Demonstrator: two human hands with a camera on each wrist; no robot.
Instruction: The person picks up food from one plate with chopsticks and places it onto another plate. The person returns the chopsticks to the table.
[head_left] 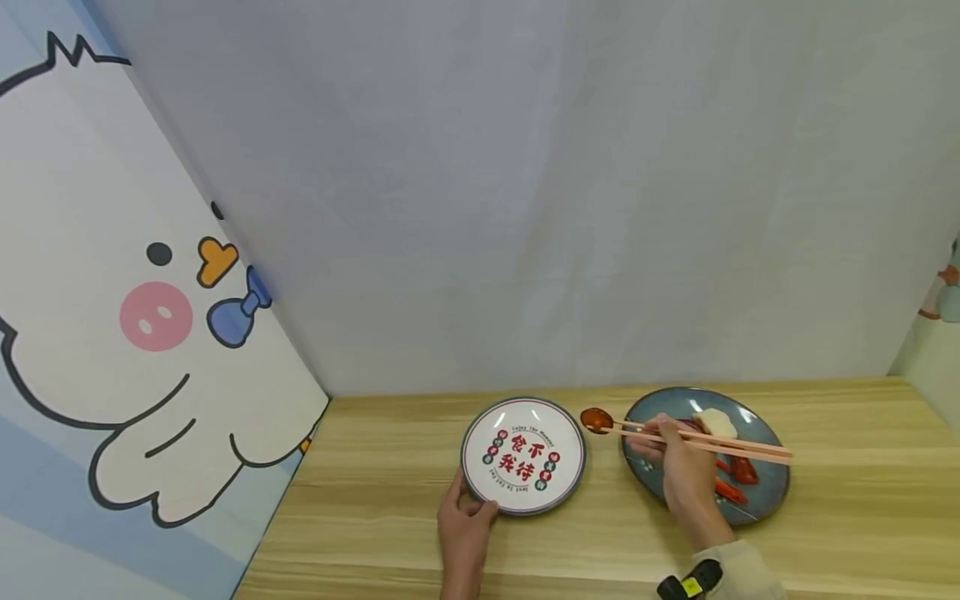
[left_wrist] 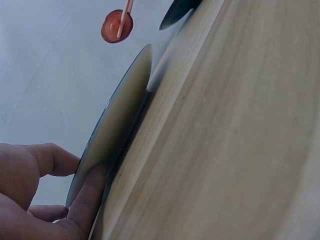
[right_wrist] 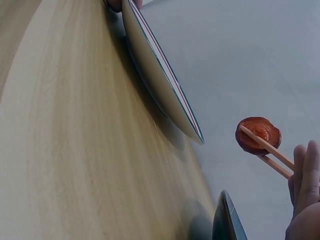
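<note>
My right hand (head_left: 686,471) holds a pair of light pink chopsticks (head_left: 738,450). Their tips pinch a glossy, red-brown, roundish piece of food (right_wrist: 258,135), raised above the table between the two plates. Beneath that hand lies a blue-grey oval plate (head_left: 772,500), partly covered by it, bearing a whitish piece (head_left: 716,423) and several red pieces (head_left: 731,492). At the lower left rim of a white round plate (head_left: 555,492) with red characters, my left hand (head_left: 465,533) grips the edge between thumb and fingers. In the left wrist view, this plate's pale underside (left_wrist: 117,120) shows.
Both plates stand on a wood-grain table (head_left: 360,500), near its back edge. A pale grey curtain (head_left: 525,208) hangs behind. At the left rises a panel with a cartoon bird (head_left: 150,375). A dark watch (head_left: 690,581) is on the right wrist.
</note>
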